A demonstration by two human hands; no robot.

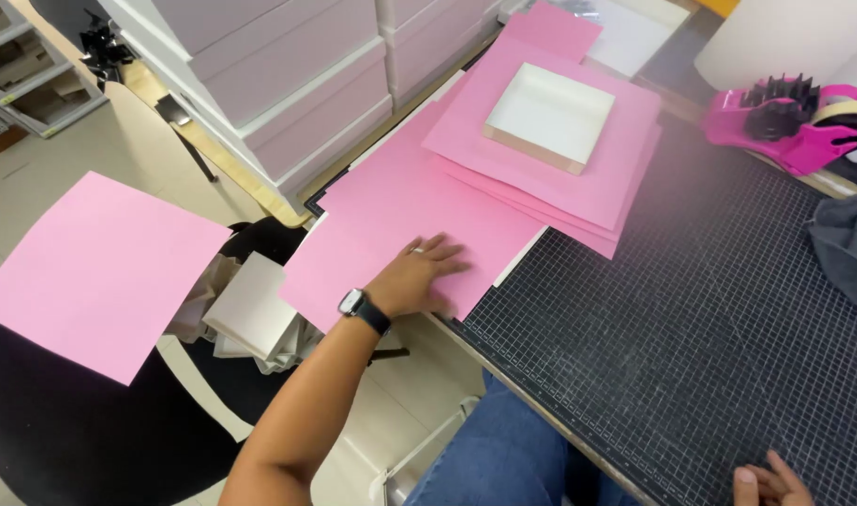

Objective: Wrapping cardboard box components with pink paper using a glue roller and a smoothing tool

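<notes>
Pink paper sheet under flat, spread left hand at cutting mat edge, overhanging. Thin, light, floppy, probably slippery; best lifted by overhanging edge. Right hand loosely curled, gripping nothing, resting on mat. White box atop pink stack beyond.

- Work table carries a black gridded cutting mat over most of its top.
- On mat, left part: overlapping pink paper sheets; shallow white box tray sits on the stack.
- Far right: pink tape dispenser.
- Right edge: grey cloth.
</notes>
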